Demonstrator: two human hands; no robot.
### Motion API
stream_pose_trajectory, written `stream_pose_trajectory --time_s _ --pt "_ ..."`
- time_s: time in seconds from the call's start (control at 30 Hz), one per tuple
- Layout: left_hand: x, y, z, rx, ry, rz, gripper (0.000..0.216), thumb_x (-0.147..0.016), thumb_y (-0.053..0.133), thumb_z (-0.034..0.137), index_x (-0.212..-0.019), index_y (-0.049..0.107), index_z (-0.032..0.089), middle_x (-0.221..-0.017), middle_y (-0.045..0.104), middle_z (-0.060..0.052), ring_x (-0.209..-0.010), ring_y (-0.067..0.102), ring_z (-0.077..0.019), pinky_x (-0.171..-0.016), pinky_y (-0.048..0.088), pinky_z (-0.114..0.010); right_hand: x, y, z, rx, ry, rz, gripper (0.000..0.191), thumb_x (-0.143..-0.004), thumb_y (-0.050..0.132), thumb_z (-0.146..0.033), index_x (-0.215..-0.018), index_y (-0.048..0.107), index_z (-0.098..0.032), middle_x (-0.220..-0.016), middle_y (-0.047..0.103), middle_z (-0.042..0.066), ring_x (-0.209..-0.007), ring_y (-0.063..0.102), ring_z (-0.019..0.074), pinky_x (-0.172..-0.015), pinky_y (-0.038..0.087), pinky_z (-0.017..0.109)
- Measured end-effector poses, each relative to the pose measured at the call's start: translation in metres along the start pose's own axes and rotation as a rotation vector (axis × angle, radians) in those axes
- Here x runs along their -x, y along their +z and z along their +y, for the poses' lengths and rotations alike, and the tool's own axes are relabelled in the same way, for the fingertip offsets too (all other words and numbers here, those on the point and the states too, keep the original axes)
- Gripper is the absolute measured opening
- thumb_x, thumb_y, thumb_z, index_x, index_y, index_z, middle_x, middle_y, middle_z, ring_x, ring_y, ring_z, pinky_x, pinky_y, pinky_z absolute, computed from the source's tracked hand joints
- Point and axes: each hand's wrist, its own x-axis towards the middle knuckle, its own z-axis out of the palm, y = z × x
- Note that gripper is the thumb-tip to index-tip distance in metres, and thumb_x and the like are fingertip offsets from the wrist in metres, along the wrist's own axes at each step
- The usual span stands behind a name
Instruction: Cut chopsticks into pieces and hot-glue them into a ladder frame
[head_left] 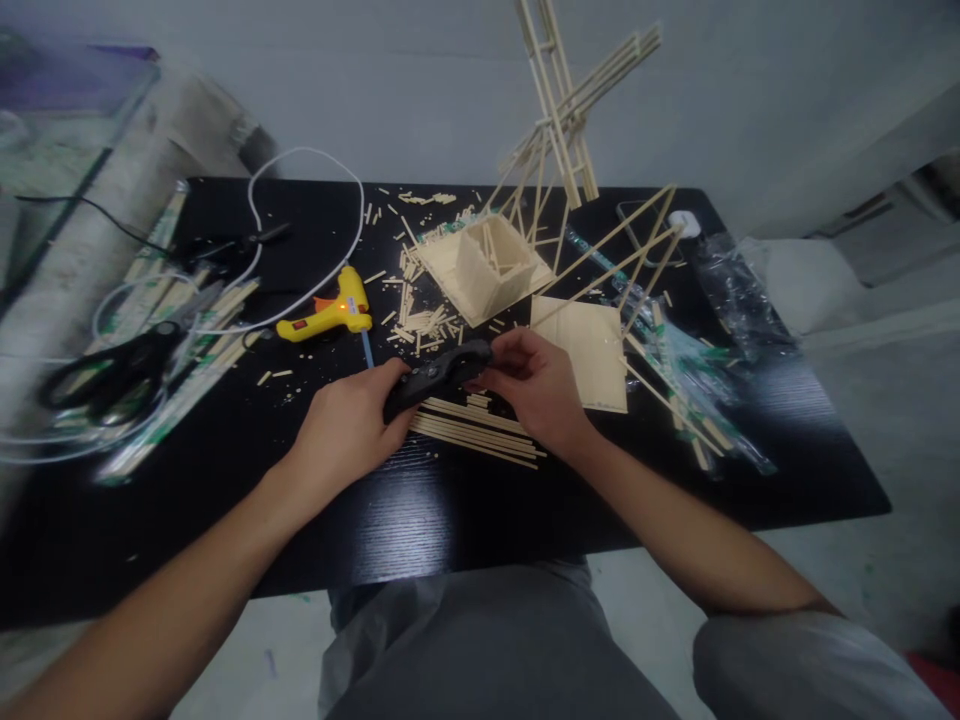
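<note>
My left hand (341, 425) is closed around a black hand tool (439, 377) with round screws on its side; its exact kind is hard to tell. At the tool's right end, the fingers of my right hand (536, 385) are pinched together, and whatever lies between them is hidden. Just below the tool, several thin wooden sticks (480, 437) lie side by side on the black table (465, 520). Beyond my hands stands a hollow, many-sided wooden box (495, 270) on a flat wooden base. A thin wooden board (589, 355) is close to my right hand.
A yellow glue gun (330, 308) with a blue glue stick rests left of centre. Further left are black-handled scissors (120, 370), bundled sticks and a white cable (360, 215). Cut stick pieces (420, 320) litter the middle. A tall stick frame (559, 110) rises behind; plastic wrappers (690, 370) lie right.
</note>
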Motion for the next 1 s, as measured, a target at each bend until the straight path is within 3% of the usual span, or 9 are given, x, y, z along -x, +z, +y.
stream_pose_trajectory --time_s 0.27,0.37,0.5,0.6,0.77,1.0 --pt "0.001 0.001 0.002 0.1 -0.057 -0.007 0.025 -0.093 0.053 0.044 -0.088 0.063 0.022 -0.064 0.061 -0.002 -0.057 0.057 -0.0214 -0.06 0.034 -0.032 0.002 0.002 -0.004 0.014 0.014 0.014 0.045 -0.065 0.098 -0.044 -0.08 0.061 -0.023 -0.076 0.077 -0.002 -0.071 0.077 0.0176 -0.073 0.067 0.035" --pt "0.0 0.001 0.003 0.322 -0.087 0.026 0.037 -0.094 0.054 0.053 -0.078 0.064 0.021 -0.061 0.057 0.001 -0.055 0.051 -0.0167 -0.058 0.035 -0.03 0.002 0.002 -0.006 -0.014 0.027 -0.013 0.037 -0.07 0.096 -0.041 -0.085 0.068 -0.022 -0.079 0.078 -0.002 -0.072 0.076 0.0162 -0.074 0.067 0.033" --pt "-0.002 0.001 0.002 0.641 -0.189 0.089 0.044 -0.091 0.063 0.059 -0.073 0.066 0.02 -0.063 0.058 0.002 -0.059 0.05 -0.0147 -0.058 0.038 -0.028 0.002 0.0 -0.005 -0.076 0.114 -0.111 0.032 -0.08 0.09 -0.038 -0.106 0.077 -0.024 -0.087 0.082 -0.001 -0.076 0.075 0.0129 -0.078 0.064 0.029" --pt "-0.004 0.003 0.002 0.782 -0.229 0.143 0.038 -0.087 0.071 0.055 -0.077 0.069 0.019 -0.063 0.058 0.003 -0.059 0.049 -0.0135 -0.059 0.039 -0.028 0.002 0.0 0.0 -0.141 0.194 -0.154 0.035 -0.08 0.09 -0.038 -0.112 0.079 -0.026 -0.093 0.083 -0.001 -0.081 0.075 0.012 -0.083 0.063 0.029" --pt "-0.003 0.004 0.008 0.854 -0.143 0.19 0.023 -0.083 0.077 0.041 -0.089 0.073 0.019 -0.075 0.065 0.003 -0.069 0.056 -0.0135 -0.065 0.044 -0.026 0.005 0.003 0.002 -0.241 0.282 -0.195 0.032 -0.075 0.094 -0.035 -0.102 0.08 -0.025 -0.094 0.082 -0.001 -0.08 0.075 0.0119 -0.088 0.063 0.03" --pt "-0.001 0.007 0.013 0.91 -0.115 0.133 0.028 -0.084 0.078 0.043 -0.097 0.079 0.019 -0.083 0.074 -0.001 -0.074 0.062 -0.0159 -0.072 0.049 -0.028 0.008 0.004 0.002 -0.129 0.289 -0.266 0.027 -0.079 0.09 -0.032 -0.102 0.08 -0.022 -0.085 0.078 -0.002 -0.08 0.074 0.0118 -0.086 0.063 0.03"
